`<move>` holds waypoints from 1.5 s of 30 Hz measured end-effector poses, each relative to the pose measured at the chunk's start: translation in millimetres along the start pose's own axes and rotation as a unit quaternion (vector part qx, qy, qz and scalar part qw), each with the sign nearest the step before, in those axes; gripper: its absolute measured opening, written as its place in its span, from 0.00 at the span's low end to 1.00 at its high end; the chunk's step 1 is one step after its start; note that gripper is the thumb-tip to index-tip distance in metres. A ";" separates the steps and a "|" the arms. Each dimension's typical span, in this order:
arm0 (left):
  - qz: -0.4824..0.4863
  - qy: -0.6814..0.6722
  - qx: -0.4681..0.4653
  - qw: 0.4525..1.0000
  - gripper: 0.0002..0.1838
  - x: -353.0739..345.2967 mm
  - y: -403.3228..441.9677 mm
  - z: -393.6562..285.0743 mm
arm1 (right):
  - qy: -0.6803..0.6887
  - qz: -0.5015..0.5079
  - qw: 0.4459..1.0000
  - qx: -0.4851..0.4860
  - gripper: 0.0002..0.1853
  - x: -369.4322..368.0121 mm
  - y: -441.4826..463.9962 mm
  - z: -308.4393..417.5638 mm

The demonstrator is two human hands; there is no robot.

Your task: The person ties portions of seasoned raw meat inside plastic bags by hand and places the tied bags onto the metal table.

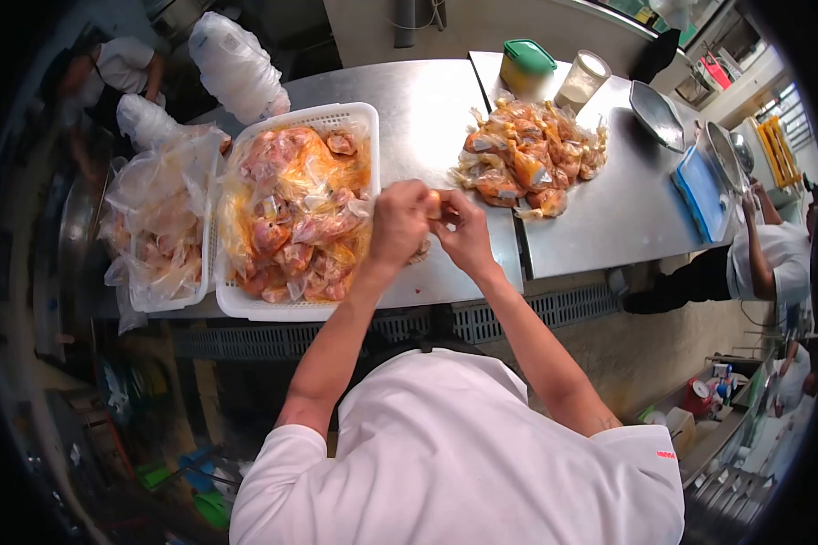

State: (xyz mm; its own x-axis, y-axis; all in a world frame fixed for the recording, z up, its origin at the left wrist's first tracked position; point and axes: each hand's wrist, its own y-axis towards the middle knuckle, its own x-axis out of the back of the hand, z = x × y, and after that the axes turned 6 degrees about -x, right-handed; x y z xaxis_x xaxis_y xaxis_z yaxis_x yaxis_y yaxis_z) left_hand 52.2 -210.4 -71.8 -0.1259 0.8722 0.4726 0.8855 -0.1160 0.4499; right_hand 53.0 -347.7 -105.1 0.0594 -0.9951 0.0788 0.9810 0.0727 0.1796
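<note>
My left hand (400, 222) and my right hand (463, 236) meet above the steel table, fingers pinched together. Between them is what looks like the gathered top of a small plastic bag (419, 252), mostly hidden by my left hand. Close by on the left stands a white perforated basket (373, 136), filled with raw marinated chicken pieces (291, 227) among clear plastic. To the right, a heap of bagged chicken portions (527, 154) lies across the join between two tables.
A second white basket (168, 304) with plastic-covered meat stands at far left, behind it wrapped white bundles (232, 68). A green-lidded tub (529, 59), a clear container (583, 82), a metal tray (656, 116) and a blue tray (700, 193) stand right. Co-workers are at both sides.
</note>
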 end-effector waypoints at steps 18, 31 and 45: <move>-0.005 0.343 0.033 0.939 0.22 104.6 -59.9 85.2 | -0.178 -0.050 0.981 -0.061 0.31 56.9 108.1 -6.9; -0.028 0.076 0.037 0.996 0.05 129.6 -11.6 30.5 | -0.122 0.332 0.928 0.118 0.28 -75.5 70.1 38.9; -0.200 0.076 0.040 0.976 0.10 173.0 -46.7 41.1 | -0.074 0.264 0.961 -0.043 0.07 -78.5 70.7 107.4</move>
State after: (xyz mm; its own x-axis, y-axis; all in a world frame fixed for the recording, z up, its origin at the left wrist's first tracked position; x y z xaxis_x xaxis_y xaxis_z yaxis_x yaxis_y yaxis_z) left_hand 7.5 -34.5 -42.1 -0.5275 0.7593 0.3810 0.7836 0.2617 0.5634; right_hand 97.9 -257.3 6.7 0.5319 -0.8003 0.2769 0.8335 0.5526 -0.0040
